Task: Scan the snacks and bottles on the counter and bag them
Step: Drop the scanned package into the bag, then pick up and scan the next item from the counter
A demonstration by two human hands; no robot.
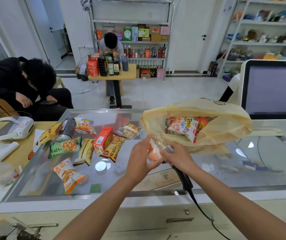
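Observation:
My left hand grips a clear-wrapped snack packet above the glass counter. My right hand holds a black barcode scanner and also touches the packet's right side. Just behind them a yellow plastic bag lies open with several snack packs inside. To the left on the counter lie several snack bags, among them a green one and an orange one, plus a red carton and a dark bottle on its side.
A screen stands at the right rear of the counter. A white device and paper sit on the wooden surface at left. One person sits at left, another at a table with bottles behind. The scanner's cable runs over the front edge.

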